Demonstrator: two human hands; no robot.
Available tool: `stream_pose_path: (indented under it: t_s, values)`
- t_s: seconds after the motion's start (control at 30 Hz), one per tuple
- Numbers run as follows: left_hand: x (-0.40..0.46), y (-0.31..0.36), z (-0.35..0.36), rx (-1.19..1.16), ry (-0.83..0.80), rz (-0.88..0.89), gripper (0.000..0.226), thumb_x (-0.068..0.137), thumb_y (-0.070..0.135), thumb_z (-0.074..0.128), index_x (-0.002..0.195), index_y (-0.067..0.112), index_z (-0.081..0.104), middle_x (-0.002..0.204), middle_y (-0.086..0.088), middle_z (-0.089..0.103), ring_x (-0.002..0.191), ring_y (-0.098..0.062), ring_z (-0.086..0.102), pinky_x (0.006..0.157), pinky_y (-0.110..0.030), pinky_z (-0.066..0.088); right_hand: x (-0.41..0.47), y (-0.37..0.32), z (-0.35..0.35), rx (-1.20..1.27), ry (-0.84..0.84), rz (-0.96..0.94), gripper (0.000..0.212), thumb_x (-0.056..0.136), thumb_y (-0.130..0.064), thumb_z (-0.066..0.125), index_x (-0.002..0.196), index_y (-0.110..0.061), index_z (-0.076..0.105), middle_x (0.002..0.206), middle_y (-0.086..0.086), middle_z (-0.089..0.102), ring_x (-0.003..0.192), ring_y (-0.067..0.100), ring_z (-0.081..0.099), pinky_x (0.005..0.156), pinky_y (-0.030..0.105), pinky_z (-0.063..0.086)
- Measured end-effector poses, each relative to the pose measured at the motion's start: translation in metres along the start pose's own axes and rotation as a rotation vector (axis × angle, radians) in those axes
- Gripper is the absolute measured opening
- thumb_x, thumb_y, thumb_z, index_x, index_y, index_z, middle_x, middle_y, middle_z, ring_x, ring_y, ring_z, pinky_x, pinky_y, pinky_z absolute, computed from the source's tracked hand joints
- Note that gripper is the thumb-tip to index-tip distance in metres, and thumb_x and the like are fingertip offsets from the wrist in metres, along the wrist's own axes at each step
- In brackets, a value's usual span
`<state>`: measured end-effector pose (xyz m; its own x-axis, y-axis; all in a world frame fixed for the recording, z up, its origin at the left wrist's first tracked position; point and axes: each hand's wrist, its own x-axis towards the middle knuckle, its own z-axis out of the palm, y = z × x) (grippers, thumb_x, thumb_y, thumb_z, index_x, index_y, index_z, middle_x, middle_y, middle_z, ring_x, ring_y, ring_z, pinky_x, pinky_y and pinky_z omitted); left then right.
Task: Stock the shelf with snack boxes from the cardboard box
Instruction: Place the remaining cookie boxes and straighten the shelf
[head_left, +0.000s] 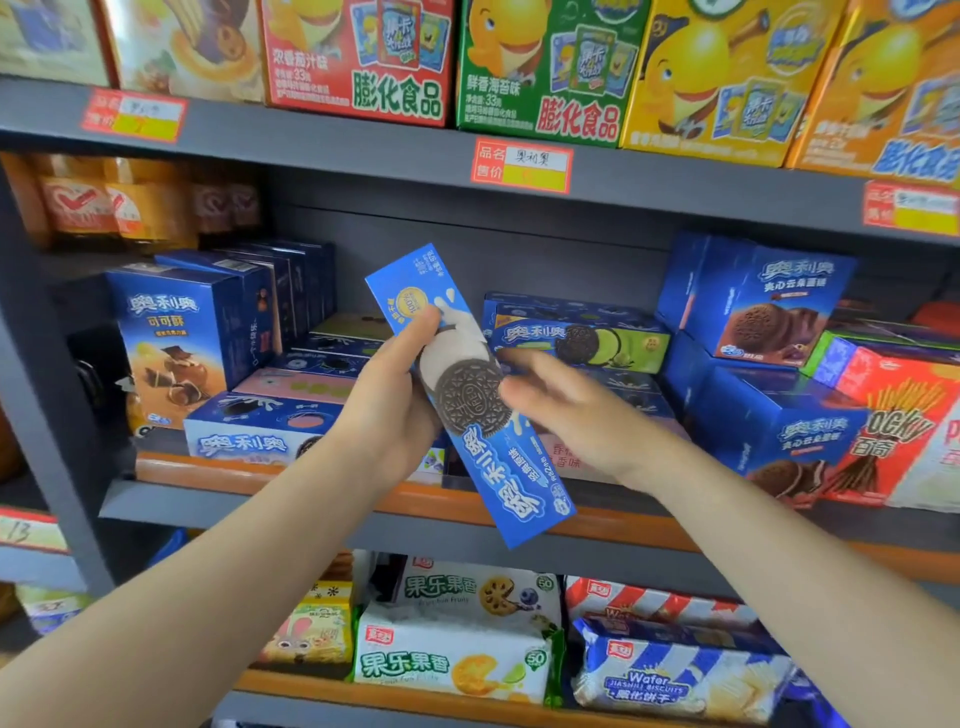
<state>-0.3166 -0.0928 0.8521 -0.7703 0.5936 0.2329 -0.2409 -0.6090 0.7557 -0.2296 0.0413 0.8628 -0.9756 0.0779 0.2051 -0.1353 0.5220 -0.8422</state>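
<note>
Right now the left hand (387, 400) grips a long blue snack box (470, 395) from its left side, thumb pressed flat across the front near the upper end and the other fingers wrapped out of sight behind it. The right hand (566, 410) is at the box's right edge, fingers loosely spread and a little blurred; its fingertips are right at the printed cookie, though I cannot tell whether they touch it. The box is held in the air in front of the middle shelf (363, 519), tilted so its top leans left and its lower end points down to the right. It is a slim, flat-sided cardboard carton with a glossy printed face: a dark, embossed round sandwich cookie, a white milk splash, a yellow round badge, and white lettering running along its length. Behind it, on the grey metal shelf with an orange front strip, lie flat stacks of similar blue cartons (260, 431), one with a green-cream cookie (582, 340) on top of the right pile. Taller blue boxes (171, 338) stand at the left, more blue cubes (758, 306) at the right, just beside a red stick-biscuit box (893, 431). A red-and-yellow price tag (522, 165) is stuck on the shelf edge above.
</note>
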Motion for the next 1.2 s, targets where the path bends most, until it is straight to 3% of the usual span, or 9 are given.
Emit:
stream_pose_path:
  t_s: [0.13,0.23,0.37,0.5,0.63,0.83,0.97,1.1,1.2]
  values:
    - [-0.009,-0.003,0.006,0.128,-0.057,0.034,0.033,0.085,0.034,0.053,0.107,0.011,0.059,0.093,-0.005,0.067,0.078,-0.018,0.066,0.066,-0.029,0.055,-0.017,-0.006,0.002,-0.103,0.031,-0.007,0.044,0.081,-0.021,0.069,0.112,-0.041,0.044,0.105,-0.012,0.06,0.104,0.014,0.06,0.096,0.033,0.047]
    - [-0.013,0.005,0.001,0.283,0.067,0.111,0.021,0.093,0.028,0.05,0.106,0.015,0.058,0.09,0.0,0.07,0.077,-0.014,0.066,0.068,-0.027,0.055,-0.028,-0.005,-0.008,-0.37,0.21,-0.082,0.055,0.074,-0.025,0.075,0.122,-0.027,0.048,0.11,-0.01,0.058,0.102,0.012,0.058,0.095,0.035,0.045]
    - [-0.025,0.031,-0.004,0.374,0.088,0.013,0.038,0.082,0.054,0.051,0.097,0.02,0.061,0.091,-0.005,0.072,0.082,-0.02,0.07,0.072,-0.032,0.057,-0.044,-0.001,-0.011,-0.876,0.407,-0.265,0.065,0.069,-0.019,0.076,0.126,-0.017,0.044,0.123,0.002,0.053,0.111,0.024,0.05,0.09,0.036,0.039]
    - [-0.047,0.029,0.005,0.538,-0.005,-0.188,0.073,0.057,0.063,0.056,0.112,0.016,0.059,0.099,-0.005,0.073,0.089,-0.02,0.07,0.072,-0.032,0.058,-0.046,0.017,-0.01,-1.348,0.73,-0.736,0.039,0.074,-0.001,0.057,0.108,-0.012,0.041,0.111,0.009,0.048,0.096,0.029,0.044,0.082,0.038,0.033]
    - [-0.059,0.013,0.007,0.434,0.091,-0.29,0.041,0.076,0.037,0.068,0.106,0.011,0.059,0.088,-0.007,0.073,0.076,-0.019,0.07,0.064,-0.032,0.06,-0.045,0.034,-0.012,-1.433,0.885,-0.967,0.02,0.089,0.0,0.043,0.105,-0.012,0.04,0.117,0.008,0.041,0.097,0.028,0.041,0.082,0.04,0.037]
    - [-0.061,0.011,-0.007,0.529,0.024,0.061,0.026,0.079,0.017,0.068,0.101,0.023,0.053,0.092,0.0,0.067,0.07,-0.006,0.068,0.057,-0.019,0.054,-0.055,0.026,-0.012,-1.209,0.661,-0.651,0.056,0.063,-0.03,0.081,0.103,-0.01,0.047,0.134,0.013,0.046,0.121,0.029,0.036,0.098,0.04,0.026]
    - [-0.059,0.016,-0.016,0.802,-0.05,0.336,0.037,0.075,0.016,0.074,0.098,0.035,0.051,0.088,0.005,0.066,0.074,-0.006,0.065,0.06,-0.02,0.053,-0.059,0.019,-0.021,-1.102,0.593,-0.478,0.076,0.06,-0.024,0.084,0.122,-0.013,0.042,0.134,0.014,0.05,0.121,0.031,0.045,0.104,0.036,0.021]
    - [-0.048,0.016,-0.013,0.548,-0.081,0.166,0.024,0.08,0.026,0.068,0.097,0.031,0.052,0.095,0.005,0.065,0.078,-0.005,0.068,0.065,-0.025,0.056,-0.055,0.01,-0.039,-1.122,0.417,-0.361,0.073,0.075,-0.037,0.073,0.138,-0.02,0.039,0.124,0.007,0.054,0.113,0.028,0.051,0.098,0.034,0.027]
    - [-0.035,0.022,-0.018,0.632,-0.222,0.065,0.048,0.068,0.041,0.069,0.111,0.03,0.05,0.108,0.007,0.067,0.095,-0.011,0.067,0.078,-0.027,0.055,-0.05,-0.007,-0.057,-0.75,0.063,-0.105,0.054,0.089,-0.037,0.057,0.139,-0.033,0.038,0.132,-0.009,0.05,0.118,0.006,0.047,0.097,0.013,0.03]
